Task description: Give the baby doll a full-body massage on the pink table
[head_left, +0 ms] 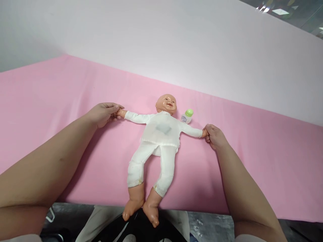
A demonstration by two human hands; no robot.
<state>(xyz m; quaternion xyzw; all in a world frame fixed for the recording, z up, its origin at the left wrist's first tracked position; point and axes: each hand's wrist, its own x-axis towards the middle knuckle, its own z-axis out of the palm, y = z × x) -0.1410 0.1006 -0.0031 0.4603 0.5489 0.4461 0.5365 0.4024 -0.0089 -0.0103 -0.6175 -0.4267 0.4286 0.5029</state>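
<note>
A baby doll [157, 141] in a white suit lies on its back on the pink sheet [50, 111], head away from me, arms stretched out sideways. My left hand [103, 114] pinches the doll's hand on the left side. My right hand [214, 136] pinches the doll's other hand on the right. The doll's bare feet hang over the near edge of the sheet. A small white bottle with a green cap [187, 116] lies on the sheet just right of the doll's head.
The pink sheet covers a wide surface against a pale wall [176, 43]. Below the near edge I see a grey floor [207, 225] and my own lap in light and dark clothing.
</note>
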